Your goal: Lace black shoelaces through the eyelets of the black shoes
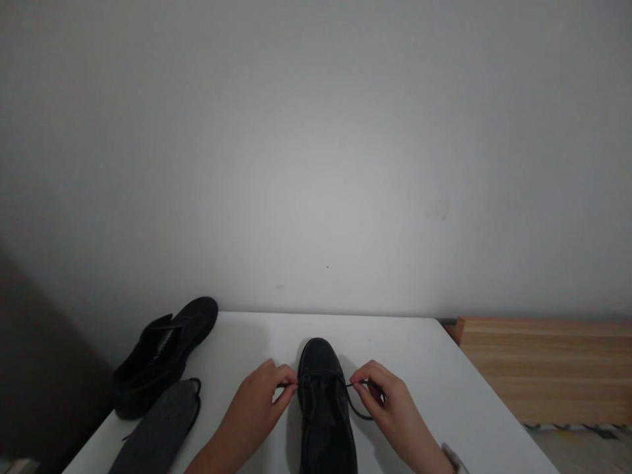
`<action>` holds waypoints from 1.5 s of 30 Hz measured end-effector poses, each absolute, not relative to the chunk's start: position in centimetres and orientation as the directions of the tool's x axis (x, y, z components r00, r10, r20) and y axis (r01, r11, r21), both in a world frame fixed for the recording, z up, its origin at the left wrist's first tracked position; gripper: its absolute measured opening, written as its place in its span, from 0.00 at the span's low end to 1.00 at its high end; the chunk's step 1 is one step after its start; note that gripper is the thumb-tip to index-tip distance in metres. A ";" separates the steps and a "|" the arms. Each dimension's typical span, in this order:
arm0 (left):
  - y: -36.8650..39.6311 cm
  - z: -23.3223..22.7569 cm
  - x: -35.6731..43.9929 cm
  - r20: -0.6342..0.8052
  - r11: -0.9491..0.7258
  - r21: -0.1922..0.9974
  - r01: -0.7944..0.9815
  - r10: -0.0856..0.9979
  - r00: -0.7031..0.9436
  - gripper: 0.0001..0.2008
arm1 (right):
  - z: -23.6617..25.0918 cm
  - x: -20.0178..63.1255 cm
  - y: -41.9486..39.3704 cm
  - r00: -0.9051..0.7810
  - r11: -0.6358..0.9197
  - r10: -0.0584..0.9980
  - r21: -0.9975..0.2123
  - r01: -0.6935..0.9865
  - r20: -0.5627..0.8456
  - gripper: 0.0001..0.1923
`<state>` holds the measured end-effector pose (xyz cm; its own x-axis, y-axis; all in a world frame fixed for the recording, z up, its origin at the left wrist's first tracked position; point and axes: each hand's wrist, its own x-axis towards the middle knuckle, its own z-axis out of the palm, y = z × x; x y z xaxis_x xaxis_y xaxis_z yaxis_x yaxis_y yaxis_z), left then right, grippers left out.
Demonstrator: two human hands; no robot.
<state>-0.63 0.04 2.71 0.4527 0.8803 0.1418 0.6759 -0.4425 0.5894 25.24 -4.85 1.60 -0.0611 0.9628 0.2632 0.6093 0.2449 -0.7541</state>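
While the head camera is looking down over a white rectangular table (434, 368), a black leather lace-up shoe (323, 401) is lying near the front middle of it, its rounded toe pointing away from the person toward the pale grey wall (316, 164) and its long axis running straight from the person to that wall; the heel end is passing out of view at the bottom edge. The left hand (257, 401) is sitting just left of the shoe, thumb and forefinger pinched together on one end of the thin black shoelace (358, 401). The right hand (390, 401) is sitting just right of the shoe, fingers closed on the other end, from which a loop of lace is hanging down beside the shoe. Well to the left, a second black shoe (165, 352) is lying at the table's left edge, toe angled toward the far right. Just in front of it a grey flat insole (160, 431) is resting, and a light wooden surface (548, 368) is showing to the right beyond the table.
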 end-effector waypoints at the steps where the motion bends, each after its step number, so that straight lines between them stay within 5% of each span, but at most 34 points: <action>1: 0.0 2.7 -0.6 0.151 -0.449 0.585 0.675 0.878 0.453 0.09 | 1.5 25.1 -4.8 -0.060 0.248 0.961 -0.745 0.619 0.270 0.10; 18: -0.2 2.9 -0.1 0.203 -0.477 0.539 0.694 0.873 0.443 0.09 | 1.5 23.7 -5.0 -0.137 0.309 0.944 -0.661 0.684 0.299 0.09; 26: 0.1 1.7 0.4 0.321 -0.551 0.552 0.626 0.833 0.450 0.07 | 0.7 23.7 -4.8 -0.061 0.321 0.895 -0.544 0.775 0.441 0.10; 33: -0.1 2.2 0.9 0.300 -0.514 0.613 0.600 0.854 0.425 0.09 | 1.2 23.3 -4.9 -0.053 0.287 0.940 -0.694 0.661 0.338 0.11; 45: -1.6 2.9 1.7 0.200 -0.407 0.734 0.543 0.894 0.400 0.08 | 3.3 22.2 -6.7 -0.078 0.224 0.969 -0.694 0.685 0.236 0.13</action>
